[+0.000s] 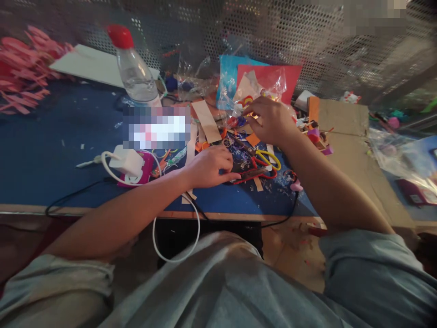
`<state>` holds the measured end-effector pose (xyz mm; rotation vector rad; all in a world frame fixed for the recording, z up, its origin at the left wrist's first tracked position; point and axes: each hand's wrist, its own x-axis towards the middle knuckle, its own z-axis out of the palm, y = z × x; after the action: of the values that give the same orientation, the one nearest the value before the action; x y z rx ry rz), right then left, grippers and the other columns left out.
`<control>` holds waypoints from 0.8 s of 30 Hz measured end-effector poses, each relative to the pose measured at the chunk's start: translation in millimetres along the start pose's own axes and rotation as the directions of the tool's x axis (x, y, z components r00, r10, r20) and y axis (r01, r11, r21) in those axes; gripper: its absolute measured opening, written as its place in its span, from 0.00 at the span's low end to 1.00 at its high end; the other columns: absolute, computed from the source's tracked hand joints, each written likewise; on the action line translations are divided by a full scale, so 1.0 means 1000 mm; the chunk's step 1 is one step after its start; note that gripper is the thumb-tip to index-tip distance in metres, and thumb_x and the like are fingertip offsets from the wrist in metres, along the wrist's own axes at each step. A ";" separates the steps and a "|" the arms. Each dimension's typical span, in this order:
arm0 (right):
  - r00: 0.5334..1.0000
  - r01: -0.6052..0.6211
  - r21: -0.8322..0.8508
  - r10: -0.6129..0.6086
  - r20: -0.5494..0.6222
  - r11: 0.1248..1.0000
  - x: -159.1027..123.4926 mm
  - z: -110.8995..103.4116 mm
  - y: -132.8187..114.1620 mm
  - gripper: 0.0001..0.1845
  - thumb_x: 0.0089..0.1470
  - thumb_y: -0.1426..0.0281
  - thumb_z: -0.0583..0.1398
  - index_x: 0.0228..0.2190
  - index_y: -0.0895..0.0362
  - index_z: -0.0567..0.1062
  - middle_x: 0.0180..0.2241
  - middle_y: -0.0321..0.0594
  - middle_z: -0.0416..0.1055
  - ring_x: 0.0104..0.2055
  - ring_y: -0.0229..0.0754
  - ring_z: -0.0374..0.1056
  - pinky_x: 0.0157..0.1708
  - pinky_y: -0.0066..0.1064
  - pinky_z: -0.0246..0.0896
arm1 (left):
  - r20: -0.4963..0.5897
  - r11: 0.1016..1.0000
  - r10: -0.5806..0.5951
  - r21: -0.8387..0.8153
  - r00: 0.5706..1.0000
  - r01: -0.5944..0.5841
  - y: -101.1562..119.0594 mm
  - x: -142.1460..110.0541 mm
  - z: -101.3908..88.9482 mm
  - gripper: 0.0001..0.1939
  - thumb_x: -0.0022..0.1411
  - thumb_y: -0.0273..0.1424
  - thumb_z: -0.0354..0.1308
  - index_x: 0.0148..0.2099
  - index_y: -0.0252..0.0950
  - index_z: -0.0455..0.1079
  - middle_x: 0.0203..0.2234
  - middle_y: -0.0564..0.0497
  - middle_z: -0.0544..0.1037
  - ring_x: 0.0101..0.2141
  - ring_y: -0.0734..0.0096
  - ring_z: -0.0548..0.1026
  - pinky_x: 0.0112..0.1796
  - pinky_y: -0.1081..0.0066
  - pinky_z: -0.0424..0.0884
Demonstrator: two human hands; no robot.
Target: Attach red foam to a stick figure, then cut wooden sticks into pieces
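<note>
My left hand rests low over the blue tabletop, fingers loosely curled and thumb stretched out apart from them; nothing shows in it. Its thumb lies close to the dark blades of red-handled scissors. A yellow-handled pair of scissors lies just beyond. My right hand reaches over a pile of small colourful pieces by a clear plastic bag. Its thumb and fingers are apart, and I see nothing gripped between them. The undersides of both hands are hidden.
A red-capped water bottle stands at the back left. A white charger sits in a pink power socket, its white cable looping over the table edge. Cardboard lies at right, red card behind, and a perforated metal panel backs the table.
</note>
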<state>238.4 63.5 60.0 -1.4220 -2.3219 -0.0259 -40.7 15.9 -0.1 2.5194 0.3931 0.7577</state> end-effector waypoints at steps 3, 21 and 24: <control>0.998 -0.005 -0.019 0.006 0.055 1.000 0.027 0.003 0.016 0.19 0.72 0.66 0.58 0.55 0.44 0.84 0.60 0.46 0.83 0.64 0.61 0.78 0.70 0.58 0.74 | 0.009 1.000 -0.001 0.023 1.000 0.001 0.001 0.000 0.001 0.23 0.84 0.42 0.56 0.34 0.39 0.76 0.35 0.44 0.84 0.43 0.56 0.80 0.50 0.55 0.76; 0.945 0.123 -0.145 -0.072 0.319 0.982 0.036 0.015 0.027 0.22 0.65 0.67 0.65 0.59 0.50 0.81 0.59 0.50 0.83 0.66 0.65 0.76 0.69 0.58 0.70 | 0.014 0.995 -0.009 0.097 1.000 0.008 0.009 -0.003 -0.008 0.14 0.74 0.22 0.55 0.46 0.39 0.82 0.47 0.43 0.86 0.47 0.56 0.83 0.52 0.57 0.78; 0.929 0.121 -0.113 -0.073 0.364 0.986 0.041 0.010 0.038 0.18 0.64 0.69 0.66 0.54 0.50 0.85 0.56 0.48 0.86 0.61 0.62 0.80 0.65 0.54 0.74 | 0.016 0.995 -0.006 0.098 1.000 0.005 0.008 -0.003 -0.009 0.14 0.73 0.22 0.55 0.46 0.40 0.82 0.45 0.44 0.86 0.48 0.57 0.83 0.53 0.57 0.78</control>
<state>251.3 118.2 57.6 -1.4758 -2.7345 0.0553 -47.1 10.8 9.5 2.6129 0.4416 0.7318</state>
